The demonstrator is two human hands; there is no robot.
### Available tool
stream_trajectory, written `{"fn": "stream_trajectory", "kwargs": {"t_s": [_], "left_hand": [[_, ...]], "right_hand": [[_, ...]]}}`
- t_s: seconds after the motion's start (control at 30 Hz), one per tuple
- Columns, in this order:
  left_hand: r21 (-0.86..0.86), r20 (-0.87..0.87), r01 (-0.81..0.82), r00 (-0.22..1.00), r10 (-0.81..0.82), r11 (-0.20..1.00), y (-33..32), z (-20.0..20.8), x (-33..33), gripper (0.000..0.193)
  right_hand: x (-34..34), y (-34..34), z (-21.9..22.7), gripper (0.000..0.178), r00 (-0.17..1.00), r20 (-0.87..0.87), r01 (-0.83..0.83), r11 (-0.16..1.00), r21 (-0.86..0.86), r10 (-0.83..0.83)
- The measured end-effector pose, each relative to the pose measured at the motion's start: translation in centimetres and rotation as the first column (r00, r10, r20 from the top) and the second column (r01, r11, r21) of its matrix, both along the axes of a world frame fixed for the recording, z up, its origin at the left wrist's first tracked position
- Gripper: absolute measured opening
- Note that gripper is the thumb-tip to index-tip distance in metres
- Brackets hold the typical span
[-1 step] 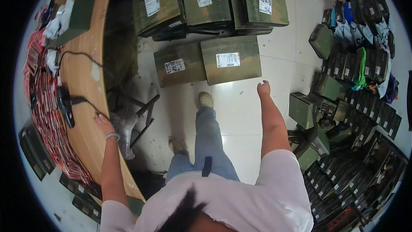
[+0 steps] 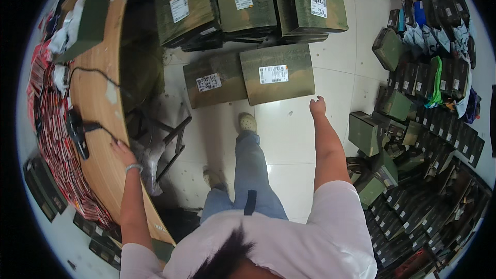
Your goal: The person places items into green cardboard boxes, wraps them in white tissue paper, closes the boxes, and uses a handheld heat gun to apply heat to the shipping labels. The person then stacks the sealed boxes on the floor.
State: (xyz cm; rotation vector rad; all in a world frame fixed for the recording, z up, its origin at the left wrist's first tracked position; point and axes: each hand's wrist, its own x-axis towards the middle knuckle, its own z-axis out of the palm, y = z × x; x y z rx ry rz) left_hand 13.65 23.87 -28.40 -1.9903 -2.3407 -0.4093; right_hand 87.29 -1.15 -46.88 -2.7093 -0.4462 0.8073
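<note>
My left hand [image 2: 124, 153] rests at the edge of the wooden table [image 2: 103, 175], its fingers stretched out over the top and holding nothing. Close to those fingertips, a black hair dryer [image 2: 77, 132] lies on the table with its cord [image 2: 106, 75] trailing. My right hand [image 2: 318, 106] hangs free above the tiled floor, empty, its fingers loosely bent and partly apart. Just beyond it sits a green-brown carton [image 2: 294, 80] with a white label. A second labelled carton [image 2: 227, 90] stands against its left side.
Stacked labelled cartons [image 2: 248, 18] fill the far side. Dark shoe-type boxes [image 2: 413, 212] and loose green boxes [image 2: 364, 132] crowd the right. Red-and-white packets [image 2: 62, 150] line the table's left edge, with an open green box [image 2: 98, 15] behind. A folding metal stand [image 2: 175, 137] is beside the table.
The table and cartons appear very slightly lower and further left. My left hand has shifted a little with the table edge; my right hand is nearly unchanged.
</note>
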Motion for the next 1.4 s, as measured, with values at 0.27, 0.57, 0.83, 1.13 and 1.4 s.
{"fn": "stream_trajectory", "kwargs": {"t_s": [0.27,0.57,0.83,1.13,1.4], "left_hand": [[-0.034,0.208,0.062,0.977,-0.053,0.998,1.6,0.8,3.6,0.059],[-0.074,0.263,0.025,0.965,-0.005,0.997,0.6,1.1,2.7,0.058],[-0.140,0.608,-0.057,0.783,0.132,0.988,0.8,2.0,1.7,0.062],[-0.094,0.468,-0.027,0.881,0.068,0.995,0.7,1.9,3.1,0.057],[-0.018,0.026,0.131,0.991,-0.130,0.991,0.3,-0.1,0.7,0.057]], "right_hand": [[2.2,1.6,-10.0,0.082,0.984,-0.075,0.175,0.949,0.263,-0.161],[-6.9,-4.5,-9.1,0.080,0.767,-0.569,0.408,0.910,0.074,-0.297],[-8.4,-4.1,-12.4,0.073,0.065,-0.987,0.832,0.555,-0.027,-0.146],[-7.1,-3.5,-12.4,0.089,0.166,-0.986,0.729,0.678,0.099,-0.035],[-11.0,3.7,3.0,0.096,0.190,-0.953,0.685,0.728,-0.042,-0.234]]}}
